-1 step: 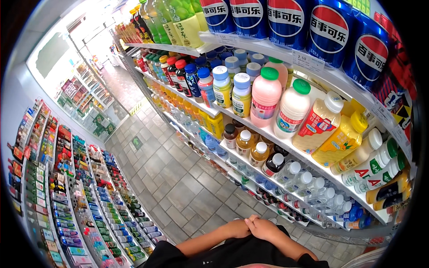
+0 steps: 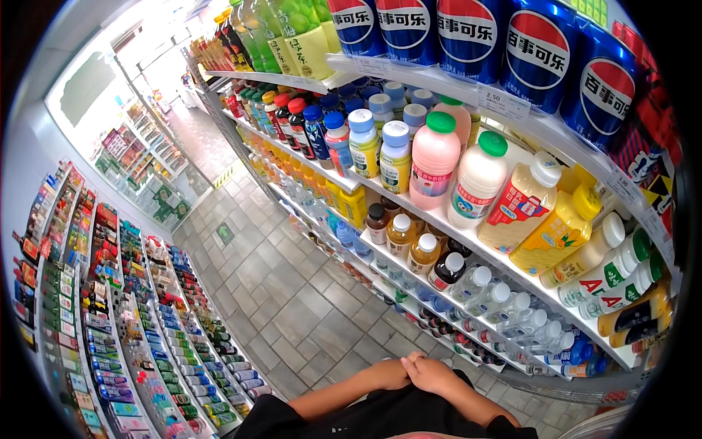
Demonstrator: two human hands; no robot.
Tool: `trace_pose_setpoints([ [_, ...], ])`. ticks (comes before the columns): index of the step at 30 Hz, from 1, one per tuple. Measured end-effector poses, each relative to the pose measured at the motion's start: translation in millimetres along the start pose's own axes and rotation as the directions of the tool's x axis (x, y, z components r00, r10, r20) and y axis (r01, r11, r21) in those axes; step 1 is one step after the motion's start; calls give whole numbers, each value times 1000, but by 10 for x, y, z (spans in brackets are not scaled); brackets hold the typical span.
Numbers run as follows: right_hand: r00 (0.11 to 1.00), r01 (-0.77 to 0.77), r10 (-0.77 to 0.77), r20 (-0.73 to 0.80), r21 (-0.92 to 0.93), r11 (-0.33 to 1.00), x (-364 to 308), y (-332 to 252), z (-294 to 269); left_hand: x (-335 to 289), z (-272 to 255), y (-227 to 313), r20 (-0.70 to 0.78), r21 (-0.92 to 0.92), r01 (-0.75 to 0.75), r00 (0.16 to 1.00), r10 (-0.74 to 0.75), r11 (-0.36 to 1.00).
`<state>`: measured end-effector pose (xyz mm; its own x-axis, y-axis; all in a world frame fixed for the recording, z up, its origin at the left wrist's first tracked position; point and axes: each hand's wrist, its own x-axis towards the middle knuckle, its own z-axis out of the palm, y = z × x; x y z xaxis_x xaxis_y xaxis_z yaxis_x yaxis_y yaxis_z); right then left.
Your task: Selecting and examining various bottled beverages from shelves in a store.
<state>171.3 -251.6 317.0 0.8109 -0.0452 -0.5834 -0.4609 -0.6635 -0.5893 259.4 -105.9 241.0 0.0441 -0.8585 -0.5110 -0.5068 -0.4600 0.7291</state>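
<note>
My left hand [image 2: 391,373] and my right hand [image 2: 431,374] are clasped together low in front of my black shirt [image 2: 373,415]. The fingers of both are closed, with the right fingertips meeting the back of the left hand. No object shows in either hand, and part of the fingers is hidden where they overlap. The nearest goods are on the drinks shelf [image 2: 468,233] ahead and to the right, apart from my hands. Clear bottles with white caps [image 2: 499,294] stand on a lower level there. Above them are a pink bottle with a green cap [image 2: 433,157] and a white bottle [image 2: 477,179].
Blue cans [image 2: 468,36] line the top right shelf, beside green tea bottles [image 2: 300,36]. Yellow juice bottles [image 2: 559,230] stand below the cans. Shelves of cans and packets [image 2: 150,336] run along the left. A grey tiled aisle [image 2: 285,307] leads between them toward a bright glass front [image 2: 88,102].
</note>
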Motion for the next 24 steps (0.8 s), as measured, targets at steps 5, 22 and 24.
trace_pose_setpoints([
  [5, 999, 3, 1, -53, 79, 997, -2, 87, -126, 83, -103, 133, -13, -24, -24, 1000, 24, 999],
  [22, 989, 19, -30, -146, -80, 997, 26, 4, -10, -3, -31, -17, -100, -88, -118, 989, 110, 989],
  [24, 993, -26, 13, -116, -116, 993, 10, -59, 21, -28, 26, -81, -94, -90, -147, 986, 138, 985],
])
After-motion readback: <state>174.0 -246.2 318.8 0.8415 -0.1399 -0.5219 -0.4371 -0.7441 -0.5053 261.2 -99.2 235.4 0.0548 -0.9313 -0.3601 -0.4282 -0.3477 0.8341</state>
